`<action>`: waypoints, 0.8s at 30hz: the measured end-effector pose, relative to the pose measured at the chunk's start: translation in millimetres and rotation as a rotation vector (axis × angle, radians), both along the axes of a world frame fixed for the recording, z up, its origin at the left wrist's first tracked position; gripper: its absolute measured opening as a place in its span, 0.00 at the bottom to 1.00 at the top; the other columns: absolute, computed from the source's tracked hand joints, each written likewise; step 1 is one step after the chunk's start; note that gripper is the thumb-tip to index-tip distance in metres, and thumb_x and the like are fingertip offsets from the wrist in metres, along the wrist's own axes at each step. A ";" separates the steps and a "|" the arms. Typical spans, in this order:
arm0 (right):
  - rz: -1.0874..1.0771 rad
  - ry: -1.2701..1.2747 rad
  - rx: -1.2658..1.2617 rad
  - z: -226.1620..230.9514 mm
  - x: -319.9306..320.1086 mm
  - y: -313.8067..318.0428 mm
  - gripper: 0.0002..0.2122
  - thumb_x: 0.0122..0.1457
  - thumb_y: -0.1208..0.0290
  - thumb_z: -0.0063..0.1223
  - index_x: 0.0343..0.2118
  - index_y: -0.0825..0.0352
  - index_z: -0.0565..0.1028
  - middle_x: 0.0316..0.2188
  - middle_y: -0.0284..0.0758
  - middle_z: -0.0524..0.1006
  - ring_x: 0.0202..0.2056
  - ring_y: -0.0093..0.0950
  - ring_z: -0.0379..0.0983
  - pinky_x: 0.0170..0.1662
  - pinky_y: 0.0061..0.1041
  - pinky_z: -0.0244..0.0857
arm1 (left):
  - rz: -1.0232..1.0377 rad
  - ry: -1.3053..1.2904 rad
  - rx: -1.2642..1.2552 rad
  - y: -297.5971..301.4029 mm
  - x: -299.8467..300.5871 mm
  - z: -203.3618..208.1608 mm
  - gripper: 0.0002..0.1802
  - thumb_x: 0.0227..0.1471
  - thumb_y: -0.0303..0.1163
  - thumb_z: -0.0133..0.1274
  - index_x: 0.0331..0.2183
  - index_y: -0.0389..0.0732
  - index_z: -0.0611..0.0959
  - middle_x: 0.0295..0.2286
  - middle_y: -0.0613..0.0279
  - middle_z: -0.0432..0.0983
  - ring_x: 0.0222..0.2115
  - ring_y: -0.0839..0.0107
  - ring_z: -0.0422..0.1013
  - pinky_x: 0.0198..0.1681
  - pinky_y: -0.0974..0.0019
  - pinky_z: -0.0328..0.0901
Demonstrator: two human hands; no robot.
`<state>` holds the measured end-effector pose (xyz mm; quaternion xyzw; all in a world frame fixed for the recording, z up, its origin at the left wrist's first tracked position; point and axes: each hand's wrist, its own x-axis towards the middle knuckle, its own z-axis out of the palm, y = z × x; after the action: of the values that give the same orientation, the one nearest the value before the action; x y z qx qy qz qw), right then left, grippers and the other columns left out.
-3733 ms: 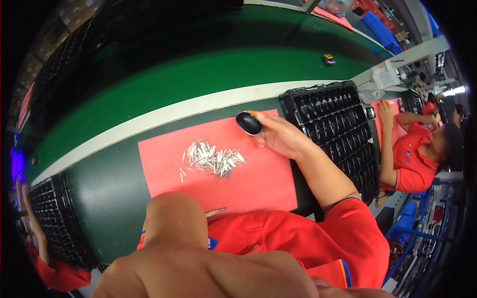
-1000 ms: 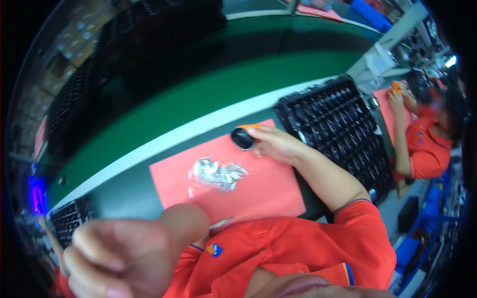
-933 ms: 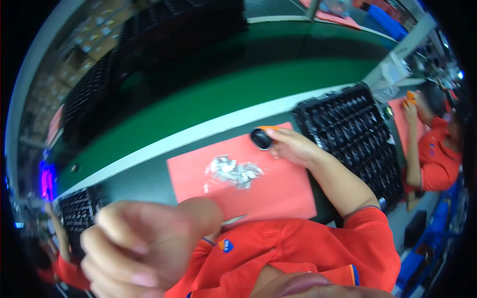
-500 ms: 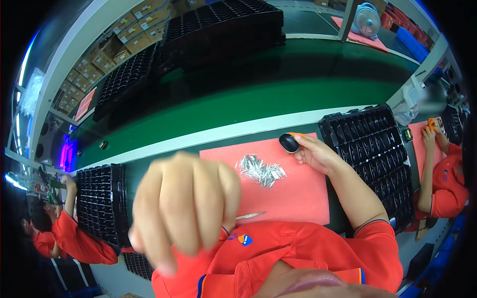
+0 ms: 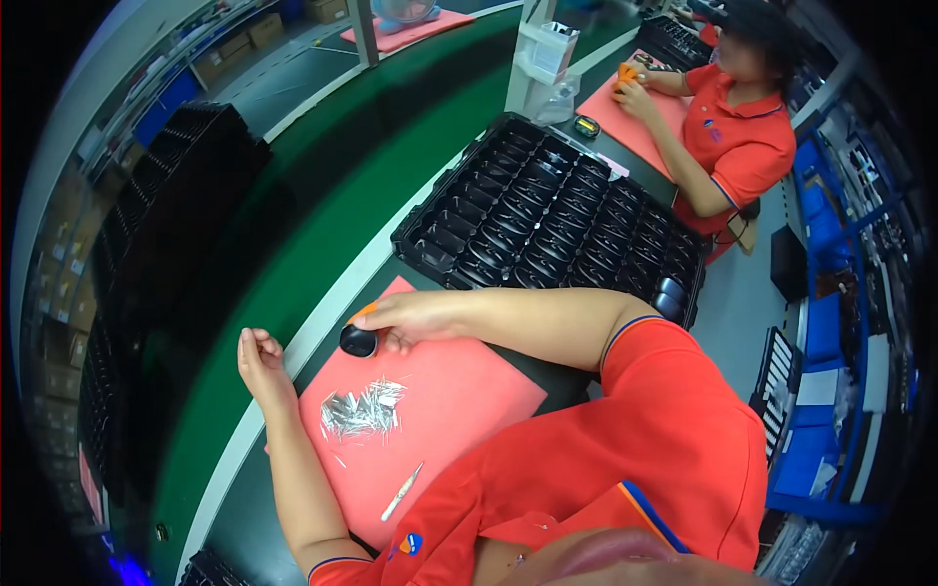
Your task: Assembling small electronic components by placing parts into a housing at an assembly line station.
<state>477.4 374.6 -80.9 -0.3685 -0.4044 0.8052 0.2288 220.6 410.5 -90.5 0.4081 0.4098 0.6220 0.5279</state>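
Over the mat [image 5: 469, 381], your right hand [image 5: 415, 317] pinches the mouse [image 5: 359, 341]; your left hand [image 5: 262, 359] is loosely curled, its grip unclear. Strips [image 5: 362, 410] lie piled, seemingly unused; how much is done cannot be told.

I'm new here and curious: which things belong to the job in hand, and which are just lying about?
Probably in use: rounded black-and-orange object, in the right hand; heap of thin silvery strips; flat pink mat; slim pale pointed tool; black compartmented plastic tray.

Probably just nearby: brown cardboard boxes; clear plastic bag; blue bins.
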 end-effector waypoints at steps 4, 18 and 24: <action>-0.019 -0.007 -0.014 0.3 7.0 -1.2 0.21 0.62 0.52 0.44 0.47 0.66 0.69 0.31 0.25 0.71 0.24 0.14 0.63 0.28 0.15 0.59 | -0.061 -0.047 -0.043 4.9 10.1 -3.1 0.14 0.60 0.39 0.45 0.26 0.41 0.73 0.20 0.70 0.62 0.22 0.80 0.58 0.27 0.75 0.54; -0.008 0.007 -0.002 -3.3 2.0 0.2 0.22 0.62 0.52 0.44 0.48 0.67 0.69 0.33 0.26 0.71 0.24 0.14 0.64 0.27 0.15 0.60 | -0.055 -0.051 -0.038 -1.0 -4.1 -1.4 0.12 0.59 0.39 0.46 0.28 0.41 0.73 0.22 0.71 0.65 0.22 0.82 0.59 0.27 0.77 0.55; 0.012 -0.010 0.023 -4.5 4.2 2.8 0.23 0.62 0.51 0.43 0.48 0.67 0.69 0.32 0.26 0.72 0.24 0.13 0.64 0.27 0.15 0.61 | -0.045 -0.057 -0.032 1.6 -1.5 -1.9 0.12 0.59 0.38 0.47 0.28 0.41 0.73 0.23 0.70 0.65 0.22 0.82 0.59 0.27 0.78 0.55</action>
<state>481.6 377.4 -85.3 -0.3675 -0.4170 0.8000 0.2260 219.2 412.1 -92.3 0.3911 0.3952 0.6147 0.5595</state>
